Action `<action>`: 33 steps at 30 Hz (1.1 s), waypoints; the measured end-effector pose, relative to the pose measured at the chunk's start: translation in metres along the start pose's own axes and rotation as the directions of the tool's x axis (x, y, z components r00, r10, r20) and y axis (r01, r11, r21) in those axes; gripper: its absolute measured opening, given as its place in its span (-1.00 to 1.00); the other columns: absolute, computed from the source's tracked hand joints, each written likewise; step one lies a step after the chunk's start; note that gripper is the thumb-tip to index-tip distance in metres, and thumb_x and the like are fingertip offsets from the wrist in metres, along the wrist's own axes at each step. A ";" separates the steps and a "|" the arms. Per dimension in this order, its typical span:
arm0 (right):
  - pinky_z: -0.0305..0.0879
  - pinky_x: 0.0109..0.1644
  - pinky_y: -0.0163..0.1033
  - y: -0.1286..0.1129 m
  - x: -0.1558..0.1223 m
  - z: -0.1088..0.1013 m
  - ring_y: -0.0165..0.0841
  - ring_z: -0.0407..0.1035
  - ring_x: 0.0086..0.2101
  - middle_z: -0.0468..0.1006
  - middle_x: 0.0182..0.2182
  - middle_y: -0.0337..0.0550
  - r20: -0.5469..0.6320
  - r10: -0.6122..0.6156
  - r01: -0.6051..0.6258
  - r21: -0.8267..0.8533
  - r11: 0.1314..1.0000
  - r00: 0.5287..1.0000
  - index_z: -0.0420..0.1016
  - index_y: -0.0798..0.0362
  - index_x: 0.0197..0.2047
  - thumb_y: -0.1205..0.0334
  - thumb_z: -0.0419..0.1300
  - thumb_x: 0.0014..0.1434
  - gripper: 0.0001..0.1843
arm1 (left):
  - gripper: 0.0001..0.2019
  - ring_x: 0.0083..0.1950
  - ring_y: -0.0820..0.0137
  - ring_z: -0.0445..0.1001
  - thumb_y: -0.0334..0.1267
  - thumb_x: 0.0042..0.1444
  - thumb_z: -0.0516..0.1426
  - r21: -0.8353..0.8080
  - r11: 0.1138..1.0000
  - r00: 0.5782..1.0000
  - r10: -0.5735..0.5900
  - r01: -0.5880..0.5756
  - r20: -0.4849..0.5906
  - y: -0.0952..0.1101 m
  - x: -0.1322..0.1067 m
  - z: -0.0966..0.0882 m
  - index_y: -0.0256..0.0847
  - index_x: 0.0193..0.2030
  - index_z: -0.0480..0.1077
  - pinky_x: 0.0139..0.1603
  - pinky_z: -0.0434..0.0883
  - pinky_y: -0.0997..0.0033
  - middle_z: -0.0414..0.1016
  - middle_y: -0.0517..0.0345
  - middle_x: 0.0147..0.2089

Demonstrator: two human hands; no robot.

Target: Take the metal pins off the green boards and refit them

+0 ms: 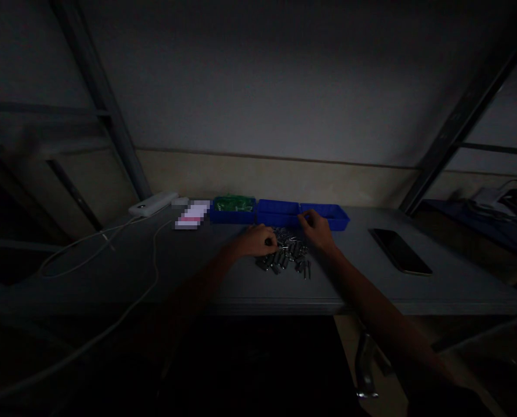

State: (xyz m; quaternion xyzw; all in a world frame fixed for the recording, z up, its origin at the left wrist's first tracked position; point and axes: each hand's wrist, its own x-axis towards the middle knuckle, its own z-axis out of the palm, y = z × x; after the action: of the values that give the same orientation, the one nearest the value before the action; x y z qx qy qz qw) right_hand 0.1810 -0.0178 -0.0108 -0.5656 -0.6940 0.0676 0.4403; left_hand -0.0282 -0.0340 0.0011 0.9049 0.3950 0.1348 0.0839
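A pile of small dark and shiny metal parts (288, 255) lies on the grey table in front of three blue bins. My left hand (258, 240) is at the pile's left side, fingers curled together; a thin shiny part shows by the fingertips, but whether it is gripped is unclear. My right hand (318, 230) is raised at the front of the middle blue bin (278, 220) and the right blue bin (339, 223). Its thumb and fingertips are pinched together, and anything between them is too small and dark to make out.
The left blue bin (232, 217) holds a green plastic bag (233, 203). A black phone (401, 251) lies on the right of the table (241, 286). At the left are a white power strip (153, 204), a blurred-out bright item (192, 215) and a white cable (155, 255).
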 end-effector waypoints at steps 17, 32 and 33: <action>0.11 -0.38 -0.36 -0.032 -0.018 0.004 -0.42 0.32 -0.46 0.49 -0.42 -0.21 0.315 -0.372 0.391 0.000 0.920 0.873 0.36 0.03 -0.26 0.24 0.05 0.18 -0.90 | -0.85 -0.21 0.36 0.42 -0.33 0.09 0.05 -0.032 0.997 0.960 0.057 -0.068 -0.273 -0.015 0.004 -0.009 -0.23 -0.36 0.45 -0.12 0.31 0.36 0.53 0.11 -0.31; 0.16 -0.31 -0.31 -0.035 -0.018 0.002 -0.36 0.35 -0.41 0.49 -0.42 -0.16 0.241 -0.341 0.352 -0.004 0.936 0.909 0.35 0.04 -0.29 0.16 -0.04 0.25 -0.79 | -0.86 -0.25 0.40 0.39 -0.27 0.14 0.02 -0.146 0.989 0.918 -0.033 -0.027 -0.396 -0.008 0.004 -0.009 -0.23 -0.34 0.36 -0.17 0.31 0.39 0.47 0.16 -0.34; 0.16 -0.33 -0.32 -0.035 -0.018 0.002 -0.37 0.35 -0.42 0.48 -0.43 -0.17 0.240 -0.344 0.353 0.006 0.936 0.908 0.34 0.04 -0.26 0.16 -0.02 0.24 -0.82 | -0.84 -0.26 0.40 0.39 -0.26 0.15 0.01 -0.136 0.991 0.919 -0.044 -0.011 -0.392 -0.008 0.004 -0.010 -0.23 -0.36 0.37 -0.18 0.31 0.39 0.47 0.16 -0.36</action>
State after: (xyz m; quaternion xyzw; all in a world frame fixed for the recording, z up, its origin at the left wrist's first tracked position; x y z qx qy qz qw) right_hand 0.1538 -0.0447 -0.0014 -0.4288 -0.8324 0.0419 0.3486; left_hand -0.0342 -0.0251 0.0088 0.8481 0.4013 0.3397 0.0649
